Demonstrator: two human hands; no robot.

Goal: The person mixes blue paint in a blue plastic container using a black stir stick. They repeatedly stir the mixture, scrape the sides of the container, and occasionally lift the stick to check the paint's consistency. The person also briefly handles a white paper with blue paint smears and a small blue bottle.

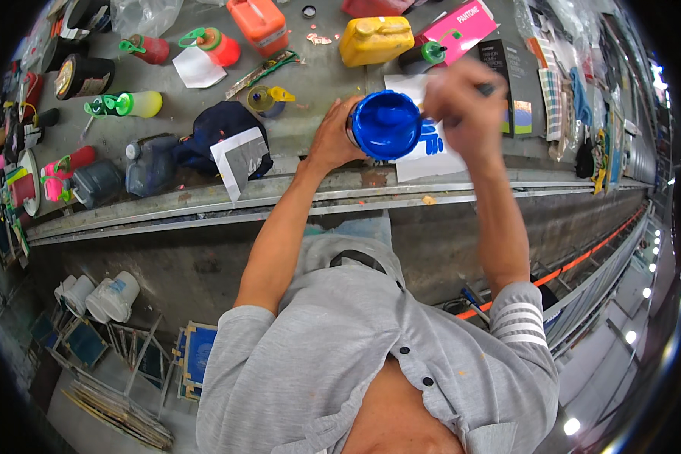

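Observation:
Blue paint [390,127] fills an open round tub whose rim is smeared with the same blue. My left hand [336,135] is wrapped round the tub's left side and tilts its mouth toward me. At its right rim, my right hand [465,106] is closed and blurred by motion. A dark handle end [486,89] sticks out of that fist; the tool's other end, by the paint, is too blurred to name. Beneath the tub and right hand lies a white sheet [433,168] with blue strokes on it.
Behind stand a yellow jug [374,41], an orange jug [259,27], a pink box [461,29] and several squeeze bottles. Left of my arm are a dark cloth [223,125] and a clear jug [150,165]. A metal rail [280,195] edges the table; white buckets [117,295] stand below.

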